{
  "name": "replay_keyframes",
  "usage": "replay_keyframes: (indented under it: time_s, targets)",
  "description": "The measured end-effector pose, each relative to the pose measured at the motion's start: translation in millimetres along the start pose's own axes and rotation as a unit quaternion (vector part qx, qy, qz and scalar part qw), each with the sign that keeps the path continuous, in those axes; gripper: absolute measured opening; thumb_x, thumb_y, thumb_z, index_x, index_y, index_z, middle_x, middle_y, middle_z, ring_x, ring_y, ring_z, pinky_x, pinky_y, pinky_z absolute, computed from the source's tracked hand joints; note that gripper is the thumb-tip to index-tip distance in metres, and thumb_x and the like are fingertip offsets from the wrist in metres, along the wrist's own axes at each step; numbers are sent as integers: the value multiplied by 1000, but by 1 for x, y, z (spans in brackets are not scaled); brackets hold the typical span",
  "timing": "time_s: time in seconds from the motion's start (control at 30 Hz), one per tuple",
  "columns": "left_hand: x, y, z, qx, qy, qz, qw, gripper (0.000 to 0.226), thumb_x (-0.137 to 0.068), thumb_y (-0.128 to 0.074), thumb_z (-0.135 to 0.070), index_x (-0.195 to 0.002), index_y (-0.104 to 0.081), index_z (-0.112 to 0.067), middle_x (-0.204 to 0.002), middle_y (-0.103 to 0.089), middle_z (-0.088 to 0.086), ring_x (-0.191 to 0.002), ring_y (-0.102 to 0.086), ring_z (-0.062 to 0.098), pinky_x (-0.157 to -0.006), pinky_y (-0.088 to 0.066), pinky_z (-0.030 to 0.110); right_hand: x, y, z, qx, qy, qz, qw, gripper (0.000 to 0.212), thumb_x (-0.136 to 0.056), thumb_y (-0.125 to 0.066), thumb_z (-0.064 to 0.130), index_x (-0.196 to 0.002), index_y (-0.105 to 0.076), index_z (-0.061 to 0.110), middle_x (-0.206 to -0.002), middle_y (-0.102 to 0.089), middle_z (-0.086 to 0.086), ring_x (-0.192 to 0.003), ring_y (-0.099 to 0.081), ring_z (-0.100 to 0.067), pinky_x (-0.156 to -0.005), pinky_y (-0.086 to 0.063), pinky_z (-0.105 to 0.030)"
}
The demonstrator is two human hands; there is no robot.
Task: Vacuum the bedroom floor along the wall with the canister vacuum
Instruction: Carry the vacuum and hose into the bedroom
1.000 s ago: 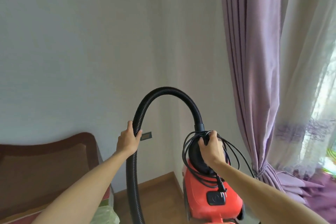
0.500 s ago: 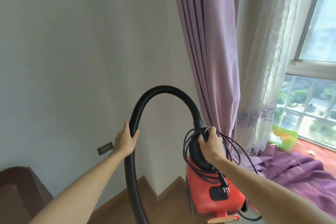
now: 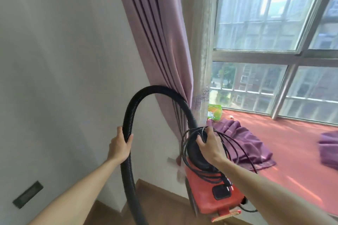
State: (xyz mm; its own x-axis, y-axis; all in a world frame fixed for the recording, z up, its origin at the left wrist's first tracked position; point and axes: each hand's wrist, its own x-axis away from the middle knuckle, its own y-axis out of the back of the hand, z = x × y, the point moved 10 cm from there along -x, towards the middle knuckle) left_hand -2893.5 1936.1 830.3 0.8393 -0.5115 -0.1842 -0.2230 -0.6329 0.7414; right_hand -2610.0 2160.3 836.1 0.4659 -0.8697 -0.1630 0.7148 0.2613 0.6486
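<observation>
I carry a red canister vacuum in the air in front of me. My right hand grips its black top handle together with loops of black power cord. A black ribbed hose arches up from the canister's top and drops down at the left. My left hand is wrapped around that descending part of the hose. The hose's lower end runs out of view at the bottom. A strip of wooden floor shows below, at the foot of the white wall.
A purple curtain and a sheer curtain hang at the corner beside a large window. A red window ledge holds purple cloth and a green packet. A dark wall socket sits low at left.
The view has swung right, from the wall and brown headboard to the window and red ledge. Both hands keep the same grips on hose and handle.
</observation>
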Motion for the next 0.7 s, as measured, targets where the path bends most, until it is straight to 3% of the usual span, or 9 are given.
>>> replay_keyframes:
  time_s: [0.17,0.37,0.53,0.7]
  targets:
    - [-3,-54,-41,12,-77,64,995,37,-100,-53,-36,-124,-41,-12,-92,-65,8,-81,-64,34,-70,-49,37,26,42,-44,5,-75,-70,995,25,-94,-58,28,-107,-48,9,-86,-67,-11,-78,-64,-33,-71,-53,-44]
    - [26,-134,-120,11,-159,140,977,43,-98,-54,-38,-131,-42,-13,-98,-70,21,-89,-65,44,-75,-51,45,70,110,-107,20,-154,-147,977,26,-96,-58,23,-112,-46,7,-71,-52,2,-72,-57,-30,-66,-44,-35]
    - [68,-190,-187,26,-200,185,962,46,-98,-57,-35,-135,-44,-11,-104,-69,26,-95,-65,45,-75,-48,43,115,172,-162,35,-193,-200,960,26,-95,-58,27,-106,-45,7,-80,-60,-8,-80,-62,-35,-73,-51,-44]
    - [123,-242,-241,57,-227,234,944,45,-98,-59,-29,-135,-43,-7,-109,-64,21,-100,-63,40,-82,-46,42,158,221,-223,48,-225,-212,950,24,-95,-57,29,-101,-42,12,-82,-65,-11,-82,-63,-37,-71,-51,-43]
